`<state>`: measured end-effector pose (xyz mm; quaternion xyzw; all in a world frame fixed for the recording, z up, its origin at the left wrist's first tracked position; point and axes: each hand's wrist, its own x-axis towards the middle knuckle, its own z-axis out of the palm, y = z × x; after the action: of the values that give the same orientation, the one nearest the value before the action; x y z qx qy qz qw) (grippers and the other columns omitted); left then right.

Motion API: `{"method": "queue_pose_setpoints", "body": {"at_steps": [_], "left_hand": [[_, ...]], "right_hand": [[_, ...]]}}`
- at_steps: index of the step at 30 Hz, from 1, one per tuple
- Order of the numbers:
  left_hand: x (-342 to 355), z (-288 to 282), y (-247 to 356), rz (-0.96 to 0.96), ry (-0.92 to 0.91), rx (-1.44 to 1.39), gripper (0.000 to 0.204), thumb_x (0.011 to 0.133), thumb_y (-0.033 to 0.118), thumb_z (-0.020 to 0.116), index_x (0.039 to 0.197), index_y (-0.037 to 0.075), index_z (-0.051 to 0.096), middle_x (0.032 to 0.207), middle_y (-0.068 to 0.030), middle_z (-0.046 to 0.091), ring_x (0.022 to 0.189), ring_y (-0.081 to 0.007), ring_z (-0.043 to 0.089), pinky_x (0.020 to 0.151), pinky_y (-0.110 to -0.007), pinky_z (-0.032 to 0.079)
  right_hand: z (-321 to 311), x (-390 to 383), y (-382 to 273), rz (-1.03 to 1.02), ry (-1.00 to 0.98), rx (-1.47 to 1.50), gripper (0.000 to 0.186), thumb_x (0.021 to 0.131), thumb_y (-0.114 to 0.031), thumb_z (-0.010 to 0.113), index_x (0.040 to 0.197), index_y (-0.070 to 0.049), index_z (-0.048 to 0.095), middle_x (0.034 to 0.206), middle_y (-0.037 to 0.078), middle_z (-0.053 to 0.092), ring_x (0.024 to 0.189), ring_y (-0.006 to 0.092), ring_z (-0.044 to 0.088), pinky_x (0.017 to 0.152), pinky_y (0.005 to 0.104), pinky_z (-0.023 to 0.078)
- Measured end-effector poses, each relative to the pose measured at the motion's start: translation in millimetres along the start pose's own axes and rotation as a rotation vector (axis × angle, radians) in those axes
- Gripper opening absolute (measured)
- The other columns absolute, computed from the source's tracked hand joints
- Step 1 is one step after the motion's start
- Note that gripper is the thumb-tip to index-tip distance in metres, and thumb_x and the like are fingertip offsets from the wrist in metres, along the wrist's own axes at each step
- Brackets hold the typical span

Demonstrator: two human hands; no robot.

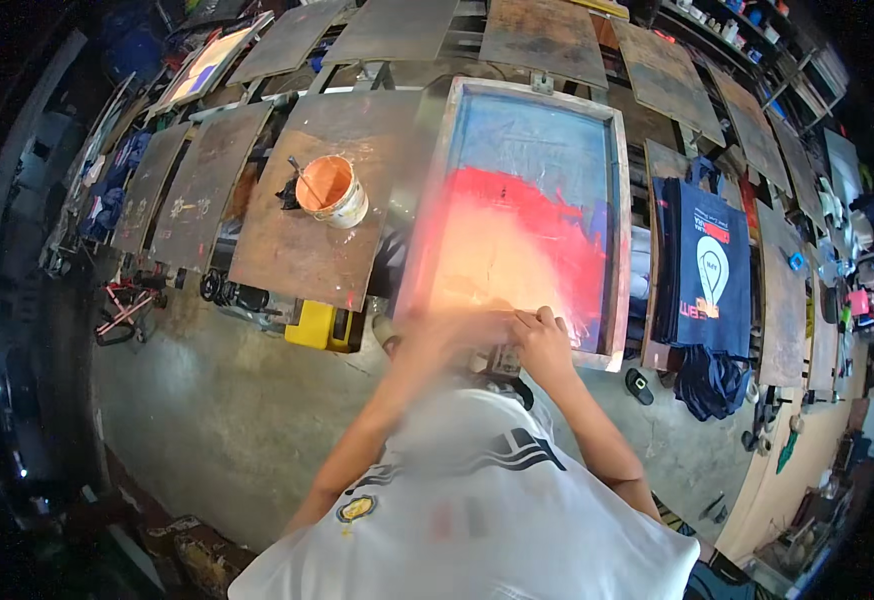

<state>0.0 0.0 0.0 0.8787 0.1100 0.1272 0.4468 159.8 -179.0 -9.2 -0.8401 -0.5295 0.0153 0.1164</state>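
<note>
A wooden-framed printing screen [617, 240] stands in front of me, blue mesh at its far end. Bright red ink [497, 190] and paler orange ink [477, 250] spread over its middle and near part. At the screen's near edge, my right hand [545, 340] has its fingers curled closed; what they grip is hidden. My left hand [442, 335] is beside it, toward the left, at the same near edge. Motion smears its fingers, so their state does not show.
Left of the screen, a white bucket of orange ink [342, 205] with a stirring stick sits on a brown board [297, 250]. Dark blue tote bags [707, 260] with a bulb print lie on a board at right. A yellow container [322, 325] is below, a sandal [639, 386] on the floor.
</note>
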Motion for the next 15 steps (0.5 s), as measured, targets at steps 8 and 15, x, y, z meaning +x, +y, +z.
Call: {"method": "queue_pose_setpoints", "body": {"at_steps": [8,15], "left_hand": [[-8,-11,-15,0.104,-0.086,0.175,0.047,0.083,0.016,0.072,0.126,0.002,0.062,0.121,-0.0159,0.065,0.112,-0.0349,0.060,0.096,-0.041,0.048],[11,-18,-16,0.070,-0.131,0.083,0.046,0.080,0.013,0.076,0.123,0.000,0.064,0.120,-0.0178,0.065,0.108,-0.0351,0.062,0.093,-0.039,0.050]], "right_hand": [[11,-9,-13,0.009,0.010,0.004,0.033,0.078,-0.011,0.060,0.110,-0.010,0.067,0.111,0.002,0.067,0.104,0.0253,0.056,0.083,0.0398,0.045],[13,-5,-20,0.085,0.040,-0.028,0.035,0.078,-0.010,0.059,0.113,-0.010,0.066,0.115,0.003,0.066,0.108,0.0258,0.055,0.083,0.0406,0.045]]}}
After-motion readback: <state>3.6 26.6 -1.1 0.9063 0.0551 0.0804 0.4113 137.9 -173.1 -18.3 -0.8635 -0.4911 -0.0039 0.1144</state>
